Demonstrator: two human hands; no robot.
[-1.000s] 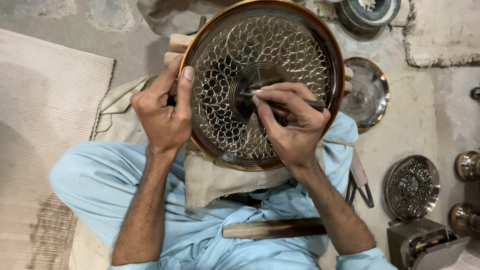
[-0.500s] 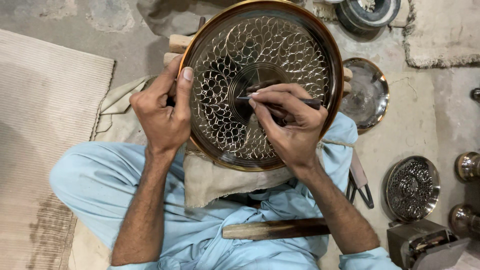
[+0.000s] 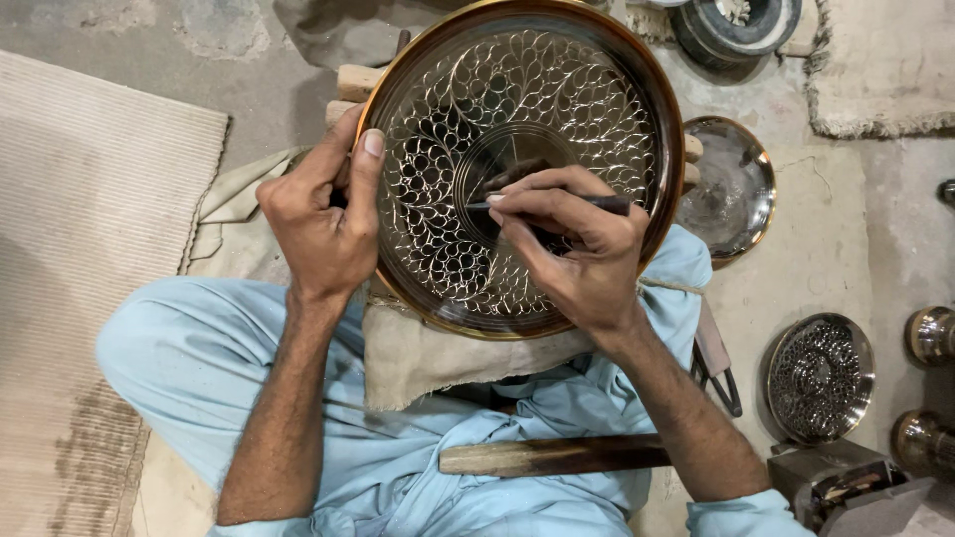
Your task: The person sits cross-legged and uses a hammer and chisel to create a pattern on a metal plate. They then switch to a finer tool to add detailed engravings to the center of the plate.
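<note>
**Engraving tool at the centre ring of a large metal plate**

Head view: a person in light blue clothes sits on the floor (image 3: 149,40) with a large round plate (image 3: 557,99) propped on a cloth (image 3: 418,348) over the lap, its far rim resting on wooden blocks (image 3: 356,82). The left hand (image 3: 323,214) is clenched around the plate's left rim, thumb lying up along the edge, steadying it. The right hand (image 3: 577,249) is closed in a pen grip on a thin dark tool (image 3: 597,203), whose tip meets the plate at the left side of the plain centre ring. A cut leaf-and-drop pattern fills the band around that ring.

Judging from this, the step in hand is cutting lines in the centre. Any further stroke would call for a firm left grip and a small, controlled push of the tip.

Near the floor's right edge lie a smaller plain dish (image 3: 731,189), a patterned small plate (image 3: 819,378) and two metal cups (image 3: 930,336). A wooden bar (image 3: 552,455) crosses the lap.
</note>
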